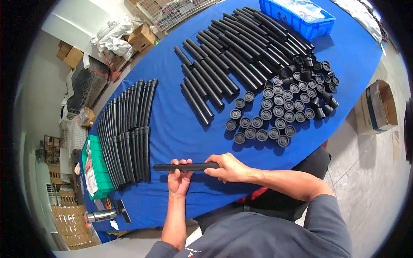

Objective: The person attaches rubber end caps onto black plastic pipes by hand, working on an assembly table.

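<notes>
A black tube (162, 167) lies level across both hands, just above the front of the blue-covered table. My left hand (179, 178) is closed around it near the middle, palm up, with the fingertips showing over its far side. At the tube's right end, my right hand (228, 167) grips with thumb and fingers; whether a cap sits on that end is hidden. Beyond the hands lie many loose black round caps (266, 103), mostly flat with ringed faces upward. Black tubes (206, 81) rest in slanted rows behind them. To the left, further tubes (129, 150) lie side by side in two overlapping rows.
A green bin (100, 172) stands at the table's left edge, near a metallic cylindrical device (102, 215). At the far right corner sits a blue crate (309, 28) with white plastic inside. An open cardboard box (377, 107) is on the floor to the right.
</notes>
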`<state>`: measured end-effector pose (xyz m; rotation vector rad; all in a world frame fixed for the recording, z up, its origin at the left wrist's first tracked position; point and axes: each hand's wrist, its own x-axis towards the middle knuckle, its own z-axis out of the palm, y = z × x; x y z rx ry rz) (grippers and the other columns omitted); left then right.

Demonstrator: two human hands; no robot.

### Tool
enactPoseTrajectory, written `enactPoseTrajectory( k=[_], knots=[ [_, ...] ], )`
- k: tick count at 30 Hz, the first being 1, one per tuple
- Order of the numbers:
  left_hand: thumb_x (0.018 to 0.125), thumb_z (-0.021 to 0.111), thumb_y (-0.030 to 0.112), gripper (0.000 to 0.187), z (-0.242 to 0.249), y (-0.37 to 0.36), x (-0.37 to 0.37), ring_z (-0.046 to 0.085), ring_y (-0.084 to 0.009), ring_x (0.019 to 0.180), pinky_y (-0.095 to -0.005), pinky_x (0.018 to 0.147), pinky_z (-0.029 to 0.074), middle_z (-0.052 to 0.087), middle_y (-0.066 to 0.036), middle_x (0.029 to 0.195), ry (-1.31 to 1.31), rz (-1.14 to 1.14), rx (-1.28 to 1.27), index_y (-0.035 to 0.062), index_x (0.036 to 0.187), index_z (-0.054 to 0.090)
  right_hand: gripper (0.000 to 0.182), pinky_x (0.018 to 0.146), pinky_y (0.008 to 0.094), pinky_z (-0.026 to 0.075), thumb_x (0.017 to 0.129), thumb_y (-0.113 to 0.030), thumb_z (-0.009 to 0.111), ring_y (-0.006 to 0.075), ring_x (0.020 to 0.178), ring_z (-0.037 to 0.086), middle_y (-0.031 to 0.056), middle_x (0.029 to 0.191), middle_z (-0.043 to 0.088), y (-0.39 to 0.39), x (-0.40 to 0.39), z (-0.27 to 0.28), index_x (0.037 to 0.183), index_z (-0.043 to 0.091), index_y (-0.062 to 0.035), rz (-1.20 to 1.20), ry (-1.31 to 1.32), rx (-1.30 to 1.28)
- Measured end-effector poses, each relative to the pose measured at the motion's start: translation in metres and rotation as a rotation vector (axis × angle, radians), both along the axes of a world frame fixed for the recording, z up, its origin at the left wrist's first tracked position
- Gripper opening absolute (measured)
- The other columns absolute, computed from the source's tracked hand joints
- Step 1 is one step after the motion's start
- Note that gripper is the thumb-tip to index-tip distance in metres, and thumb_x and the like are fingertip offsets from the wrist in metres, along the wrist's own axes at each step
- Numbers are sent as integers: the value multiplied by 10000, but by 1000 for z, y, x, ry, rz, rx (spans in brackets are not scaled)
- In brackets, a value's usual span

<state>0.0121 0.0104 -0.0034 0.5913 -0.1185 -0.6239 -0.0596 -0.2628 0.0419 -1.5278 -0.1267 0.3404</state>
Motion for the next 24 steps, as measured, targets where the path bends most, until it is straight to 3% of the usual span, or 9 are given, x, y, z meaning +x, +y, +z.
enactPoseTrajectory(
  k=[3,6,9,12,13,16,20,22,24],
  knots=[
    [935,726,43,332,4,-2,-2,557,-360,1343,-544,1132,486,664,-162,1285,8,7,27,70,1235,586,370,555,348,555,956,-242,716,203,622,700,122,714,687,-6,2,10,1195,646,31,35,18,-84],
    [939,727,55,338,1,-4,-1,557,-363,1343,-541,1134,482,660,-170,1300,40,-16,12,63,1246,585,398,642,392,568,913,-230,757,281,755,723,175,850,706,9,-2,-22,1207,645,16,-173,-685,-423],
    [922,750,71,336,1,0,-2,566,-372,1334,-550,1097,510,690,-172,1261,52,11,22,83,1225,605,434,693,417,563,884,-216,778,332,835,711,197,943,698,13,-4,-20,1226,637,11,-165,-628,-305],
    [917,757,84,346,1,4,-2,562,-377,1338,-561,1103,496,679,-175,1286,42,39,32,83,1230,612,444,708,421,569,894,-218,771,332,784,704,187,894,692,-4,5,16,1241,629,20,106,445,271],
    [927,745,83,341,4,2,-1,560,-375,1341,-553,1118,484,671,-177,1300,32,21,41,78,1237,605,422,700,434,575,898,-195,756,347,805,699,191,934,684,-4,6,8,1242,620,8,129,402,201],
    [932,746,103,361,3,-2,-1,545,-398,1355,-579,1105,496,660,-210,1314,66,2,54,81,1262,603,401,676,451,575,899,-164,735,365,833,689,191,990,669,13,-3,-28,1244,604,-5,-183,-676,-357],
    [928,759,130,354,-5,3,0,558,-388,1344,-573,1098,503,664,-203,1310,50,-9,21,85,1241,599,361,639,425,580,923,-235,728,333,686,714,183,798,691,-7,-2,31,1167,653,21,101,112,-48],
    [926,763,134,357,-1,1,-1,560,-382,1343,-569,1102,498,666,-199,1310,33,-4,65,88,1240,600,382,607,391,571,940,-283,725,302,595,704,163,693,685,-5,3,16,1154,673,29,69,169,5],
    [936,753,146,364,7,-4,-2,554,-382,1345,-559,1114,490,656,-170,1323,39,3,116,73,1261,606,369,667,429,575,908,-254,740,358,813,724,211,904,710,9,0,-25,1157,674,10,-193,-621,-345]
  ],
)
